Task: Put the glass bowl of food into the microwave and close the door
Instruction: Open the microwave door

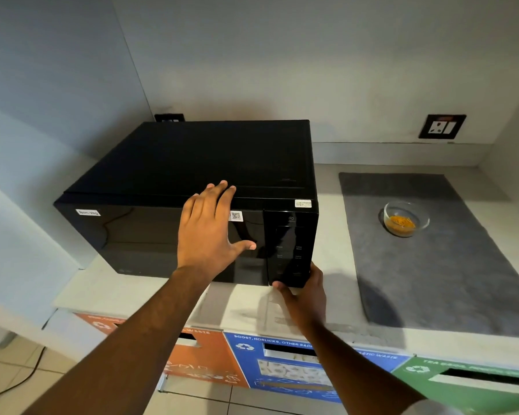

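A black microwave [150, 181] stands on the pale counter with its door shut. My left hand [210, 232] lies flat against the top front of the door, fingers spread over the upper edge. At the lower right corner of the control panel [289, 250], my right hand [304, 292] has its thumb on the panel's bottom edge and its fingers around the side. The glass bowl [405, 218] holding yellow-orange food sits on a grey mat [432, 280] to the right of the microwave, apart from both hands.
Below the counter edge are labelled waste bins in orange [204, 363], blue [285, 366] and green [468, 381]. A wall socket [442, 126] is at the back right. A cable [15, 381] runs over the tiled floor at the lower left.
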Action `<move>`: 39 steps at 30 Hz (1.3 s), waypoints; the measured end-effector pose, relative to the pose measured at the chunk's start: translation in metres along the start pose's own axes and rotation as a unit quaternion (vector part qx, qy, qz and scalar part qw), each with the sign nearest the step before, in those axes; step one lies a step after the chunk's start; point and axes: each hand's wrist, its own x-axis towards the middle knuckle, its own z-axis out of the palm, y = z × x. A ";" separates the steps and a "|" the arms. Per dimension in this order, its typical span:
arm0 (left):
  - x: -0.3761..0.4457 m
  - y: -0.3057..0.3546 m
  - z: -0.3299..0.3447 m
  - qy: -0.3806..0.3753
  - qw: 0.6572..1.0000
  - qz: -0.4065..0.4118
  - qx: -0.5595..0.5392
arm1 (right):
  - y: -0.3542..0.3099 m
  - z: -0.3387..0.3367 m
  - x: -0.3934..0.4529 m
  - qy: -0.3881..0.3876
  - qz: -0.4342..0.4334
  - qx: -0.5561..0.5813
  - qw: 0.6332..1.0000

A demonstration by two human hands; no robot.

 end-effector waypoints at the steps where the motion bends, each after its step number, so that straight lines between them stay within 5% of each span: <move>1: 0.000 0.000 0.000 0.000 1.000 -0.001 0.000 | 0.000 0.001 0.000 0.002 -0.001 -0.002 1.000; 21: -0.003 0.000 -0.002 -0.010 1.000 -0.007 0.004 | -0.005 0.002 -0.007 0.025 -0.017 -0.039 0.999; 35: -0.031 -0.017 -0.026 -0.063 0.996 0.053 -0.015 | -0.027 -0.031 -0.009 -0.102 -0.001 -0.026 0.994; 39: -0.049 -0.024 -0.037 -0.057 0.995 0.070 -0.040 | -0.047 -0.042 -0.022 -0.088 -0.012 -0.005 0.996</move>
